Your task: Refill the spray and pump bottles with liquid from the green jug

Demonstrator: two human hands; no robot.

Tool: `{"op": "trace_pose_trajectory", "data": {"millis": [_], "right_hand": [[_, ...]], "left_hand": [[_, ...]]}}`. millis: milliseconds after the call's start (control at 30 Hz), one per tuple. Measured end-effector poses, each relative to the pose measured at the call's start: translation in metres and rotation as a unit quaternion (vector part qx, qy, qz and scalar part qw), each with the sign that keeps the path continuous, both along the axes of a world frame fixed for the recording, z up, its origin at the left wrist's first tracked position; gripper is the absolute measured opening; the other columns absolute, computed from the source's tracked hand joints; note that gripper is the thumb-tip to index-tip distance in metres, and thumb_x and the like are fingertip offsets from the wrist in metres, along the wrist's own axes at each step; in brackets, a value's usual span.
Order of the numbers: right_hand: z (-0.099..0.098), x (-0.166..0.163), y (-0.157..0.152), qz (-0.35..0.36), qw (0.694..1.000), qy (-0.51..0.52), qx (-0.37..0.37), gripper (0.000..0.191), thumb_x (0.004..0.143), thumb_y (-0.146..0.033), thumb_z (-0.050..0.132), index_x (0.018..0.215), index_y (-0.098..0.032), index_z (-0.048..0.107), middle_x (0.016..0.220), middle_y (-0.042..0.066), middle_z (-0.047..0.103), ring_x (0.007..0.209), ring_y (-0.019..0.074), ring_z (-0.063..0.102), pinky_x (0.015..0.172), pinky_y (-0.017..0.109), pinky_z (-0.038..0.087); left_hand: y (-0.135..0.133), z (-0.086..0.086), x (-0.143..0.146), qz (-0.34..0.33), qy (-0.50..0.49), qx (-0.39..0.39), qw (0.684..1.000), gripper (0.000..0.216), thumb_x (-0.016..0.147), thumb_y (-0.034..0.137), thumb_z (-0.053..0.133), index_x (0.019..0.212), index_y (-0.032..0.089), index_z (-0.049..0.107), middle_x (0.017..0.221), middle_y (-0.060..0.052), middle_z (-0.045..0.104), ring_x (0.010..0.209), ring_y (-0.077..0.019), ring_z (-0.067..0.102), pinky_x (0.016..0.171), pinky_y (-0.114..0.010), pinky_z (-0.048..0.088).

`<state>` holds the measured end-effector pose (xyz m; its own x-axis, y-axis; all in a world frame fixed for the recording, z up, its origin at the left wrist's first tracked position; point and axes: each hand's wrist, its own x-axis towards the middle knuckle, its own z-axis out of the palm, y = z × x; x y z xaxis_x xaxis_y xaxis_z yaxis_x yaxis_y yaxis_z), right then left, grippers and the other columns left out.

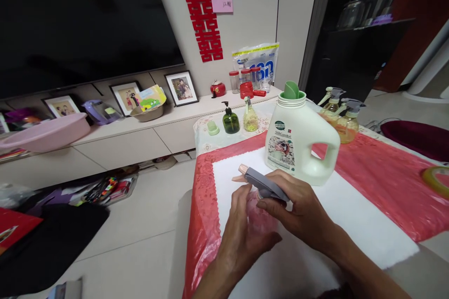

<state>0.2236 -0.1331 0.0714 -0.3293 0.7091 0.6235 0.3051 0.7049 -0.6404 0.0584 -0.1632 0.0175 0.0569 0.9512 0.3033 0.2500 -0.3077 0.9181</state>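
A small pink see-through spray bottle (261,217) is between my hands, above the white cloth (354,224). My left hand (240,233) wraps round its body from the left. My right hand (298,205) grips the grey spray head (266,183) at the top, thumb and fingers closed on it. The nozzle, pinkish at its tip, points to the upper left. Just beyond my hands stands a large pale green detergent jug (300,140), upright, with a green spout (291,89) in its open neck.
Behind the jug are a dark green pump bottle (230,120), a yellowish spray bottle (250,117) and a light green cap (213,128). More spray bottles (347,124) stand to the right. Red plastic sheeting (382,177) covers the table, with a tape roll (437,181) at its right edge.
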Motion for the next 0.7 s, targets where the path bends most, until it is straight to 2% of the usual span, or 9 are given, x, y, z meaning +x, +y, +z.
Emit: {"op": "trace_pose_trajectory", "data": {"millis": [100,200,300,433,567,700], "right_hand": [[-0.003,-0.003,0.000,0.006,1.000,-0.011,-0.005,0.036,0.094,-0.023,0.064,0.129,-0.030,0.058,0.106,-0.005,0.061,0.098,0.0053,0.056,0.086,0.018,0.046],[-0.004,-0.005,-0.001,0.016,0.999,-0.027,-0.026,0.039,0.095,-0.025,0.062,0.134,-0.031,0.057,0.109,-0.002,0.061,0.102,0.0080,0.056,0.092,0.022,0.047],[0.000,-0.003,-0.002,0.025,0.998,-0.037,-0.044,0.040,0.098,-0.029,0.059,0.138,-0.031,0.055,0.109,-0.001,0.061,0.104,0.0088,0.055,0.094,0.023,0.047],[0.008,0.004,-0.004,0.059,0.993,-0.056,-0.085,0.037,0.103,-0.035,0.050,0.140,-0.030,0.053,0.108,0.001,0.059,0.101,0.0086,0.054,0.089,0.023,0.047],[0.010,0.011,-0.004,0.086,0.988,-0.069,-0.113,0.031,0.105,-0.034,0.046,0.132,-0.026,0.058,0.104,0.002,0.057,0.097,0.0090,0.052,0.084,0.023,0.044],[0.007,0.011,-0.002,0.072,0.990,-0.046,-0.108,0.024,0.102,-0.026,0.050,0.120,-0.021,0.064,0.100,0.003,0.057,0.092,0.0086,0.051,0.079,0.022,0.042]], "left_hand": [[-0.001,0.009,-0.004,-0.028,-0.042,0.004,0.999,0.057,0.079,0.026,0.076,0.134,0.028,0.059,0.137,-0.010,0.060,0.130,-0.0308,0.055,0.110,-0.047,0.046],[-0.001,0.012,-0.002,-0.015,-0.141,-0.029,0.989,0.031,0.091,0.034,0.065,0.121,0.025,0.067,0.125,-0.009,0.068,0.121,-0.0263,0.062,0.106,-0.040,0.047],[-0.001,0.012,0.004,0.004,-0.217,-0.068,0.974,0.028,0.089,0.039,0.069,0.111,0.022,0.071,0.114,-0.009,0.072,0.111,-0.0247,0.067,0.097,-0.035,0.052],[0.001,0.014,0.012,0.016,-0.261,-0.065,0.963,0.026,0.085,0.040,0.074,0.101,0.020,0.073,0.104,-0.008,0.074,0.102,-0.0238,0.069,0.091,-0.034,0.055],[0.000,0.016,0.016,0.035,-0.249,-0.058,0.966,0.023,0.087,0.040,0.072,0.100,0.021,0.073,0.102,-0.006,0.074,0.100,-0.0220,0.070,0.092,-0.033,0.054],[0.001,0.015,0.015,0.057,-0.217,-0.052,0.973,0.023,0.089,0.041,0.069,0.101,0.022,0.074,0.104,-0.006,0.075,0.101,-0.0218,0.069,0.092,-0.032,0.055]]}}
